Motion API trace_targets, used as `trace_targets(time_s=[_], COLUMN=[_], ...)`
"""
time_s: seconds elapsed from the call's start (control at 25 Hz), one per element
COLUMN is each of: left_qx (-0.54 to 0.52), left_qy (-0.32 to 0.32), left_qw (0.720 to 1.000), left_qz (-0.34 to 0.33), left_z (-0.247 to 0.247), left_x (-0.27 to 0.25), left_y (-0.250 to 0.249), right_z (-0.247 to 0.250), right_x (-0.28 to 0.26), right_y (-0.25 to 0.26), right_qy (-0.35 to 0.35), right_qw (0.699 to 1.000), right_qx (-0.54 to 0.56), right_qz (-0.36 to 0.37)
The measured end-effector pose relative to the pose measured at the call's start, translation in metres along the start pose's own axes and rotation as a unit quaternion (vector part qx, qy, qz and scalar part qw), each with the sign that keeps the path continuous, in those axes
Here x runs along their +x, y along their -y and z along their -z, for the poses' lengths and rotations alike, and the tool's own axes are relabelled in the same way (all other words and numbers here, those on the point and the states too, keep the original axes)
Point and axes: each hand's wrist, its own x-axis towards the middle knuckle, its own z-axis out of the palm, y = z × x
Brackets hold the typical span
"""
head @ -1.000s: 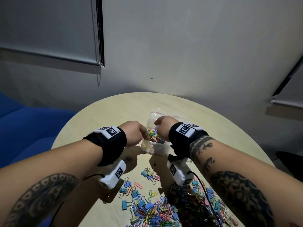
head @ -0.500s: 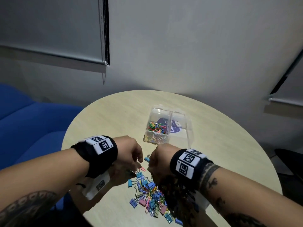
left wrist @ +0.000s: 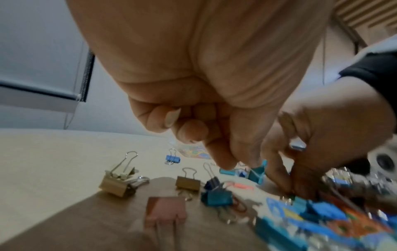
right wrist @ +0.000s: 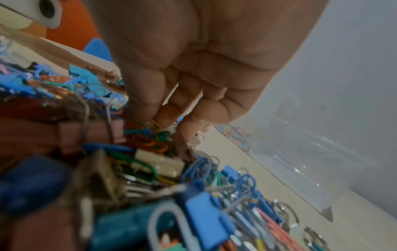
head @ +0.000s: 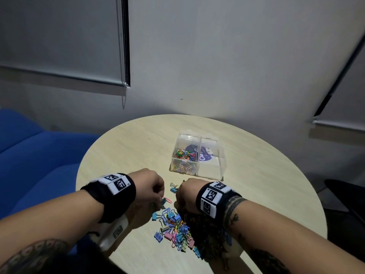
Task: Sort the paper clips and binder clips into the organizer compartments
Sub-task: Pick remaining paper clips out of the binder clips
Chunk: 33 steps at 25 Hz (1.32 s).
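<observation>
A clear organizer (head: 210, 171) stands on the round table; its left compartment holds coloured paper clips (head: 184, 155), and only a blue sticker shows in the right one. A mixed pile of binder clips and paper clips (head: 173, 228) lies near me. My left hand (head: 156, 196) hovers at the pile's left edge with fingers curled (left wrist: 191, 130), and nothing shows between them. My right hand (head: 180, 200) reaches down into the pile, and its fingertips (right wrist: 148, 115) pinch a yellow paper clip (right wrist: 156, 122). Loose gold (left wrist: 116, 183), blue (left wrist: 173, 158) and teal (left wrist: 217, 197) binder clips lie beside the left hand.
The table (head: 122, 155) is pale wood with bare surface left of and behind the organizer. A blue sofa (head: 29, 155) sits past the left edge and a dark chair (head: 345, 194) past the right. Wall and window blinds are behind.
Both hands have drawn back from the organizer's left compartment toward me and come down onto the clip pile. The organizer now stands uncovered.
</observation>
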Motion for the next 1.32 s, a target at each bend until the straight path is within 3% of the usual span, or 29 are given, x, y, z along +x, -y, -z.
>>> trace_targets(time_s=[0.16,0.36,0.52,0.64,0.76,0.88,1.12,1.32], left_qx=[-0.051,0.012,0.026,0.036,0.047,0.085,0.098,0.068], left_qy=[-0.055,-0.043,-0.056,-0.085,-0.032,0.015,0.028,0.033], left_qw=[0.996,0.994,0.994,0.994,0.998,0.996,0.995,0.997], left_qz=[0.042,0.098,0.095,0.050,-0.006,0.003,0.014,0.010], left_z=[0.018,0.019,0.013,0.007,-0.007,-0.021,-0.023,-0.024], left_x=[-0.008,-0.019,-0.022,-0.023,-0.020,-0.012,-0.005,-0.004], left_y=[0.012,0.032,0.033,0.019,-0.006,-0.024,-0.037,-0.033], right_z=[-0.006,-0.007,-0.010,-0.014,-0.018,-0.019,-0.018,-0.008], right_x=[0.004,0.002,0.008,0.010,0.012,0.012,0.018,0.007], right_y=[-0.003,-0.002,-0.002,-0.003,0.001,0.004,0.005,-0.005], right_qy=[0.022,0.004,-0.036,-0.064,-0.080,-0.077,-0.018,-0.068], right_qw=[0.999,0.999,0.999,0.998,0.996,0.995,0.995,0.988], right_qx=[-0.026,-0.039,0.003,0.026,0.040,0.046,0.072,0.122], right_qz=[0.004,-0.008,-0.015,-0.014,-0.016,-0.032,-0.059,-0.062])
